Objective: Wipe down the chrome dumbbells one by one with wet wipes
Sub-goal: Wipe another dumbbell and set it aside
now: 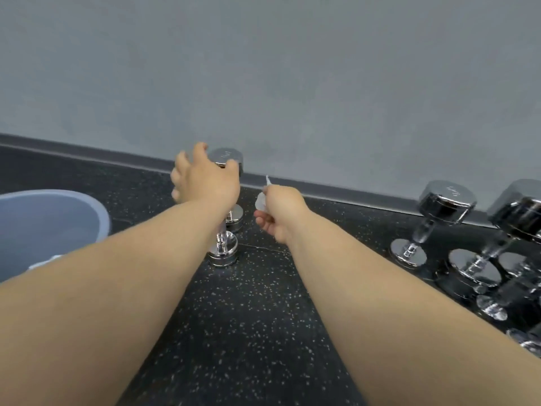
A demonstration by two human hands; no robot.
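At the frame's centre, the left hand (205,180) spreads its fingers over an upright chrome dumbbell (225,158), grip unclear. The right hand (278,212) pinches a wet wipe (260,202). The right-side dumbbells (445,206) likely await wiping.

Left arm (117,273): bare, extended forward. Left hand (205,178): palm down, fingers spread. Right arm (380,288): bare, extended. Right hand (278,213): fingers curled, pinching wet wipe (260,203).
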